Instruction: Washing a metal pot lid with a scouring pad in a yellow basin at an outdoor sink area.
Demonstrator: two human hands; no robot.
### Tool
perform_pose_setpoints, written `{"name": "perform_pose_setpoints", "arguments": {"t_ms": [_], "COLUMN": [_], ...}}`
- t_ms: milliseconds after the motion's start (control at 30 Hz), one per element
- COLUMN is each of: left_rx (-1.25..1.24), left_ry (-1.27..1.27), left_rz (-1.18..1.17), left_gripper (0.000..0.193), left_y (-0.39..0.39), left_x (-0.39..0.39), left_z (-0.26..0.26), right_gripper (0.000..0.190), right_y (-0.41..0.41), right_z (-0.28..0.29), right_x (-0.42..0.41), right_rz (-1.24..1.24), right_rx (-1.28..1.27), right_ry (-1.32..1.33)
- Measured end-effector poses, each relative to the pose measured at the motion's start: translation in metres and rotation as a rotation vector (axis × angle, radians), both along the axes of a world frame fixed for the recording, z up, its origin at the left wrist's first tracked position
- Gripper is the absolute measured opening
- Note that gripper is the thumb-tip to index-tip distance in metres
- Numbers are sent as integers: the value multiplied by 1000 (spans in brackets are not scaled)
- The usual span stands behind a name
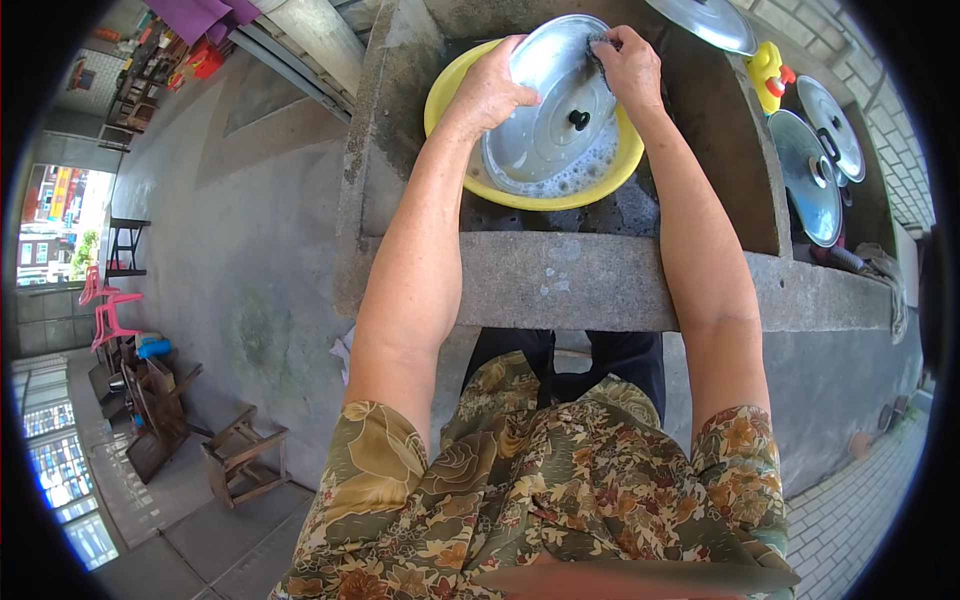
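Note:
A round metal pot lid [540, 142] with a black knob [578, 120] is tilted inside a yellow plastic basin [555, 202]. Soapy water with bubbles [585, 176] covers the bottom of the basin. My left hand [491, 88] grips the lid's left rim, its thumb on the upper face. At the upper right rim, my right hand [631, 66] presses a dark scouring pad [598, 46] against the metal. Part of the pad is hidden by my fingers. The basin stands in a concrete sink [562, 266].
Another metal lid [709, 22] rests at the sink's far right. Beyond the sink's right wall [757, 150] are a yellow bottle with a red cap [766, 75] and more lids [806, 176]. A cloth [889, 277] hangs over the front edge. A wooden stool [244, 457] stands on the floor at left.

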State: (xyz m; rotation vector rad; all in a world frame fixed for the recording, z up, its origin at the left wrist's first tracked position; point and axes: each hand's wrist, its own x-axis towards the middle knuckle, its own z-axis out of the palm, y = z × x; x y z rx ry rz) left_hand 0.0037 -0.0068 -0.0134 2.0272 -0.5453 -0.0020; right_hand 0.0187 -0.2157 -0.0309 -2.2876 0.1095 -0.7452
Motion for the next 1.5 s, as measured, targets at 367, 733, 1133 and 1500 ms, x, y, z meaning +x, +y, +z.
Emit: {"name": "perform_pose_setpoints", "arguments": {"t_ms": [367, 733, 1133, 1500], "left_rx": [-390, -155, -303, 117], "left_ry": [332, 232, 185, -26], "left_rz": [225, 56, -56, 58], "left_gripper": [68, 88, 67, 70], "left_y": [14, 10, -5, -2], "left_x": [8, -1, -6, -12], "left_z": [-5, 2, 9, 21], "right_gripper": [27, 30, 32, 15], "right_y": [-11, -6, 1, 68], "right_z": [-5, 5, 5, 25], "right_x": [-2, -1, -3, -42], "right_rz": [-12, -65, 3, 352], "right_rx": [232, 378, 326, -70], "right_ry": [107, 140, 96, -298]}}
